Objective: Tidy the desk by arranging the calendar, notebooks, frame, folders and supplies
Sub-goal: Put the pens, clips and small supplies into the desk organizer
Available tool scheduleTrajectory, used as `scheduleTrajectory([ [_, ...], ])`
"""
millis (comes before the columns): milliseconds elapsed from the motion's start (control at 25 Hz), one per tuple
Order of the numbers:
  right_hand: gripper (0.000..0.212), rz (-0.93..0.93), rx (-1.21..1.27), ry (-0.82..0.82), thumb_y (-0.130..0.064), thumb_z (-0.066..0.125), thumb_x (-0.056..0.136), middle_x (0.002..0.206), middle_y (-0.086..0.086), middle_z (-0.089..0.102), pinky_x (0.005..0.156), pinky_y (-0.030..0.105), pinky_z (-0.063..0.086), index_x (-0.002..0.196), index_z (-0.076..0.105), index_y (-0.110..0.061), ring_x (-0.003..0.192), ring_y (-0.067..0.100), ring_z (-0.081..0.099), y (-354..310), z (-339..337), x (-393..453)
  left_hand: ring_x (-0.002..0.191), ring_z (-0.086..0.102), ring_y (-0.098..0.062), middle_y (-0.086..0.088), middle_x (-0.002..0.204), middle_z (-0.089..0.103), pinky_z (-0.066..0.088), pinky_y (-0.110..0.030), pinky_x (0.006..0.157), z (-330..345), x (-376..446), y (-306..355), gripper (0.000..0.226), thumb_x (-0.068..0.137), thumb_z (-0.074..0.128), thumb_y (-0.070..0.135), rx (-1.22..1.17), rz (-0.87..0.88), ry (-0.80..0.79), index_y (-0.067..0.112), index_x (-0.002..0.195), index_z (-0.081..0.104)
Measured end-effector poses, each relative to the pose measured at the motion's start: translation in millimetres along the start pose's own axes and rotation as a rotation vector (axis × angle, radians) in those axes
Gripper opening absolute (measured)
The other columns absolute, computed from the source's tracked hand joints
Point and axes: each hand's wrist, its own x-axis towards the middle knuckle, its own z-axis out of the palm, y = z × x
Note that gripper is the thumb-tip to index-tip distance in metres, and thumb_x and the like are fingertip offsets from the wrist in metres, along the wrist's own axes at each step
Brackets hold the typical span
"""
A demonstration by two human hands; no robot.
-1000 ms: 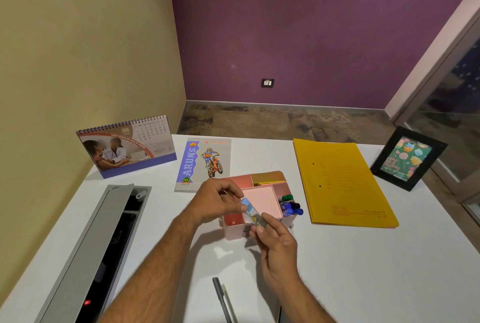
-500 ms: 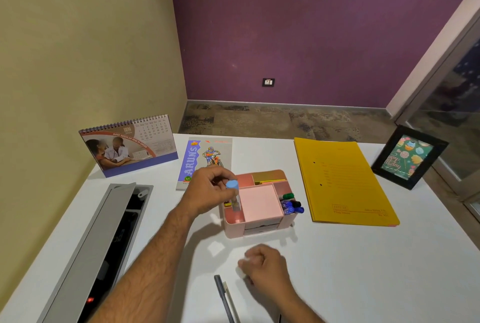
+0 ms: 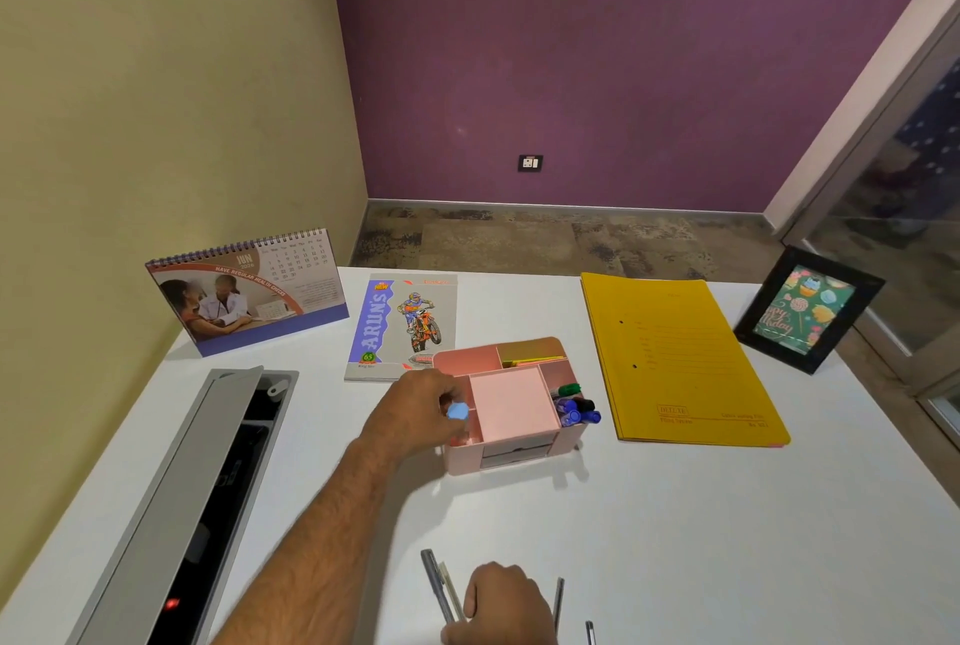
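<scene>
A small blue-capped tube [image 3: 458, 411], probably a glue stick, is pinched at its cap by the left hand [image 3: 415, 410] and stands upright in the left compartment of the pink organizer [image 3: 511, 460]. It is judged light, rigid and smooth, so a hold just below the cap should serve. Nearer the person than the organizer, the right hand [image 3: 501, 603] is curled over 2 thin pens [image 3: 441, 587] on the counter [image 3: 727, 540]; whether they are actually gripped cannot be told. The pens are judged light, stiff and apt to roll, and are best pinched together mid-barrel.
</scene>
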Motion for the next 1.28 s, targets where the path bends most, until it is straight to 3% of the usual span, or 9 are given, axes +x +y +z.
scheduleTrajectory([
  [280,0.027,0.002,0.062,0.097,-0.039,0.067,0.056,0.094,-0.004,0.067,0.079,0.025,0.054,0.077,0.06,-0.024,0.088,0.016,0.066,3.5,2.1,7.8,0.091,0.058,-0.017,0.003,0.099,0.061,0.052,-0.035,0.08,7.7,-4.6,-2.0,0.025,0.076,0.078,0.038,0.121,0.004,-0.038,0.019,0.092,0.074],
  [400,0.023,-0.02,-0.016,0.147,-0.035,0.06,0.064,0.092,-0.002,0.057,0.081,0.028,0.052,0.082,0.056,-0.023,0.091,0.02,0.062,6.2,1.2,7.8,0.096,0.058,-0.016,0.002,0.104,0.06,0.05,-0.035,0.082,7.4,-8.5,-1.7,0.028,0.08,0.075,0.036,0.116,0.047,-0.002,0.018,0.101,0.074],
  [560,0.012,-0.07,-0.023,0.237,-0.032,0.053,0.072,0.094,0.001,0.06,0.078,0.029,0.05,0.08,0.054,-0.022,0.09,0.023,0.061,10.5,-0.6,5.8,0.077,0.05,-0.003,0.011,0.091,0.058,0.043,-0.024,0.072,6.5,-16.6,-0.3,0.018,0.084,0.07,0.032,0.023,0.111,0.108,0.021,0.098,0.074],
  [640,0.011,-0.053,0.141,0.299,-0.033,0.053,0.07,0.089,-0.003,0.066,0.074,0.028,0.052,0.071,0.058,-0.023,0.08,0.02,0.06,15.2,-5.7,5.7,0.075,0.048,0.0,0.015,0.087,0.059,0.046,-0.027,0.073,9.5,-22.6,-0.6,0.011,0.084,0.067,0.024,0.011,0.197,0.126,0.023,0.093,0.073],
  [760,0.013,-0.107,0.447,0.383,-0.025,0.06,0.071,0.071,-0.006,0.071,0.069,0.026,0.055,0.062,0.069,-0.023,0.07,0.014,0.065,20.8,-24.6,6.0,0.092,0.055,-0.011,0.009,0.096,0.066,0.05,-0.03,0.078,16.4,-32.3,-7.2,0.029,0.073,0.061,0.012,0.112,0.437,0.095,0.022,0.098,0.071],
  [880,0.021,-0.237,0.691,0.399,-0.009,0.072,0.077,0.066,-0.007,0.072,0.057,0.016,0.05,0.067,0.075,-0.027,0.061,0.007,0.064,18.0,-56.1,-3.3,0.097,0.054,-0.017,0.005,0.102,0.064,0.041,-0.028,0.082,17.3,-38.7,-1.1,0.04,0.066,0.06,0.02,0.257,0.611,-0.078,0.023,0.105,0.067],
  [960,0.018,-0.295,0.823,0.385,-0.006,0.075,0.079,0.066,-0.003,0.073,0.057,0.025,0.055,0.076,0.078,-0.024,0.056,0.012,0.063,18.3,-74.3,-6.7,0.095,0.055,-0.016,0.006,0.098,0.065,0.041,-0.028,0.083,17.8,-39.4,7.1,0.033,0.071,0.063,0.03,0.308,0.664,-0.114,0.024,0.103,0.068],
  [1120,0.012,-0.341,1.068,0.301,-0.002,0.075,0.08,0.073,0.009,0.072,0.059,0.034,0.056,0.086,0.079,-0.012,0.058,0.022,0.062,21.4,-89.1,-4.8,0.081,0.058,-0.002,0.009,0.088,0.071,0.049,-0.023,0.073,8.8,-35.7,15.9,0.028,0.075,0.076,0.043,0.041,0.433,-0.045,0.024,0.096,0.076],
  [1280,0.015,-0.295,1.271,0.209,-0.003,0.076,0.079,0.08,0.015,0.072,0.064,0.035,0.058,0.094,0.076,-0.005,0.067,0.025,0.065,24.2,-86.6,-2.2,0.069,0.065,-0.003,0.007,0.076,0.074,0.049,-0.015,0.066,-6.5,-31.2,17.5,0.021,0.062,0.091,0.017,-0.378,0.126,-0.045,0.021,0.08,0.079],
])
